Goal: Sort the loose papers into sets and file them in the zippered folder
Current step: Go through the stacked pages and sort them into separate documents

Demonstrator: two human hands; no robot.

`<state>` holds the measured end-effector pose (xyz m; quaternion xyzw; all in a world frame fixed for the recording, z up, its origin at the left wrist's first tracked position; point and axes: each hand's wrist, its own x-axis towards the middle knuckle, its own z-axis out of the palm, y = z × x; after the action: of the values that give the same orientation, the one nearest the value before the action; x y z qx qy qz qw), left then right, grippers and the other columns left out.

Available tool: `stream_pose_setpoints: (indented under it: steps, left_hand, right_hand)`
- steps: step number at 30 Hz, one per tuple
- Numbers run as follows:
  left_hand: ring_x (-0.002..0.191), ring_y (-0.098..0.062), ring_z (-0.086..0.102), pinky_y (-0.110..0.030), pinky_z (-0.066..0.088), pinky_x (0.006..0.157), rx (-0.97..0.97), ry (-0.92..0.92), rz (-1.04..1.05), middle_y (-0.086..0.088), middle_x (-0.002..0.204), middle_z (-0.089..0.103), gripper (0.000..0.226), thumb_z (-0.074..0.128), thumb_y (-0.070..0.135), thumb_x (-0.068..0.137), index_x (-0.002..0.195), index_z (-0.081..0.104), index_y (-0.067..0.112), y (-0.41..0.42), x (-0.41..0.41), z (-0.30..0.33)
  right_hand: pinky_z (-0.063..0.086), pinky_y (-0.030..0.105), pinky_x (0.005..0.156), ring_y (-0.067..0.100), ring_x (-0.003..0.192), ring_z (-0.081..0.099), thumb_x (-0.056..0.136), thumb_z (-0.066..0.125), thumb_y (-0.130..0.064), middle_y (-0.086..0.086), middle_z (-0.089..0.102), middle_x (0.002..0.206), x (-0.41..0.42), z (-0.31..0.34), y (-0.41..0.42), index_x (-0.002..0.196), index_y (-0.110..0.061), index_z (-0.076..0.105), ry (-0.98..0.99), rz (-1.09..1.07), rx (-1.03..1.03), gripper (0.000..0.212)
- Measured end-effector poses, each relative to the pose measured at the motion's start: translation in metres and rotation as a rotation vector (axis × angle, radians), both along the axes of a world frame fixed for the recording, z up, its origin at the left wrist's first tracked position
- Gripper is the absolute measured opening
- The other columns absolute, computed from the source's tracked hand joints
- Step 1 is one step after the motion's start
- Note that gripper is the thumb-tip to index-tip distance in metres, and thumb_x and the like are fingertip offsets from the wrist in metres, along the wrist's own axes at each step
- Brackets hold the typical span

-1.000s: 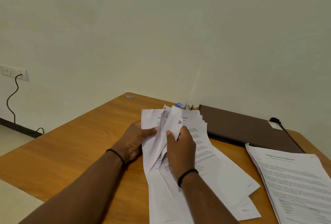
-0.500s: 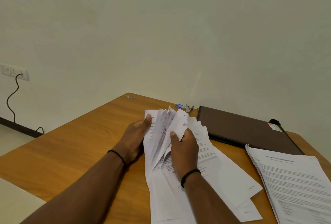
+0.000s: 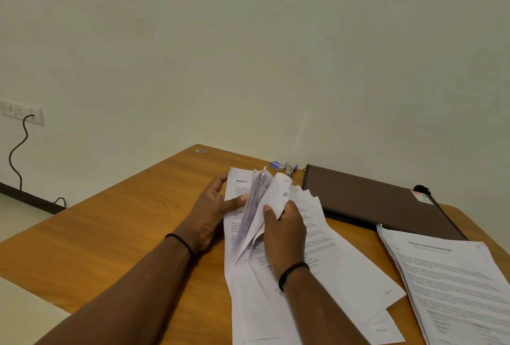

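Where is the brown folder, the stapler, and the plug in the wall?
brown folder (image 3: 367, 201), head view, middle of its closed cover.
stapler (image 3: 290, 169), head view, its body.
plug (image 3: 32, 116), head view, where the cord meets the socket.

There is one camera, and it sits on the person's head. It looks forward and a little down, over a brown wooden desk (image 3: 116, 223) toward a plain pale wall (image 3: 276, 54). The wall fills the top half of the view. The desk corner points away from the camera. Both forearms reach in from the bottom edge, so the camera is close above the desk's near side. The wide lens bends the edges.
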<state>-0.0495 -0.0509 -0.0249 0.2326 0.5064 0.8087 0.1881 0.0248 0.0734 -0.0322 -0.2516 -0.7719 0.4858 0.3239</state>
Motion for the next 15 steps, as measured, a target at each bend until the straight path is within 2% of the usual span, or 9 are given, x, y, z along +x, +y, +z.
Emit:
stream_pose_setpoints:
  steps: [3,5,7,9,15]
  left_hand:
    - [0.094,-0.034,0.071,-0.046,0.062,0.074,-0.030,0.007,-0.017,-0.015,0.115,0.071,0.091,0.093,0.033,0.060,0.138,0.046,0.031,-0.0006,-0.0013,-0.0004]
    - [0.092,-0.035,0.071,-0.047,0.062,0.074,-0.046,0.014,-0.032,-0.016,0.114,0.072,0.101,0.097,0.042,0.048,0.136,0.047,0.034,-0.0014,-0.0019,-0.0008]
    - [0.091,-0.036,0.072,-0.045,0.062,0.072,-0.052,0.024,-0.035,-0.015,0.112,0.072,0.100,0.096,0.042,0.050,0.136,0.046,0.035,-0.0016,-0.0012,-0.0003]
    - [0.091,-0.036,0.072,-0.045,0.062,0.072,-0.072,0.036,-0.019,-0.014,0.110,0.073,0.096,0.094,0.041,0.055,0.138,0.045,0.035,-0.0009,0.0002,0.0007]
    - [0.103,-0.045,0.067,-0.061,0.054,0.090,-0.103,0.063,0.030,-0.015,0.111,0.073,0.080,0.085,0.028,0.065,0.136,0.048,0.036,0.0019,0.0005,-0.0005]
  right_hand:
    - [0.056,0.026,0.079,0.019,0.103,0.066,0.096,0.059,-0.031,0.003,0.065,0.121,-0.0002,-0.0006,0.0004,0.122,-0.014,0.056,-0.009,-0.001,0.008,0.031]
    - [0.055,0.022,0.075,0.019,0.104,0.066,0.096,0.059,-0.031,0.003,0.065,0.121,-0.0006,-0.0010,0.0014,0.122,-0.014,0.056,-0.012,0.000,0.007,0.031]
    - [0.055,0.021,0.075,0.019,0.104,0.065,0.096,0.059,-0.031,0.003,0.065,0.120,-0.0006,-0.0014,0.0019,0.121,-0.014,0.057,-0.012,0.001,0.008,0.030]
    - [0.058,0.030,0.083,0.020,0.105,0.065,0.096,0.059,-0.031,0.003,0.065,0.121,-0.0015,-0.0023,0.0017,0.120,-0.015,0.057,-0.014,0.000,0.008,0.030]
    - [0.057,0.028,0.081,0.019,0.104,0.066,0.096,0.058,-0.031,0.002,0.065,0.121,-0.0014,-0.0019,0.0024,0.119,-0.016,0.057,-0.019,0.004,0.004,0.028]
